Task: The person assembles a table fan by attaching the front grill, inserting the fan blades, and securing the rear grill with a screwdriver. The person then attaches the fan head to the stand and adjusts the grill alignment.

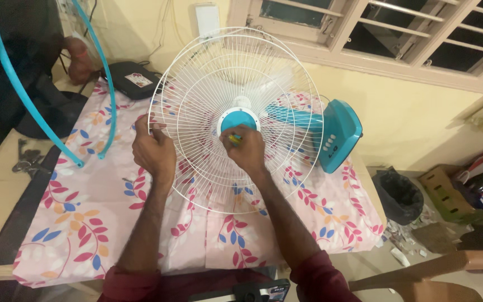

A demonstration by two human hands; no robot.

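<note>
A white wire fan guard (208, 72) lies face up on a floral cloth (85, 218), mounted on a teal table fan whose base (339, 134) rests on its side to the right. My left hand (153, 151) grips the guard's left rim. My right hand (244, 148) is closed around a small tool with a yellow and green handle (234, 136), its tip at the teal centre hub (238, 118) of the guard.
A teal plastic ring (12, 84) is held up at the left by another person's hand (78, 61). A black box (132, 78) sits at the table's back. A black bin (401, 196), cardboard box (445, 193) and scraps lie on the floor at right.
</note>
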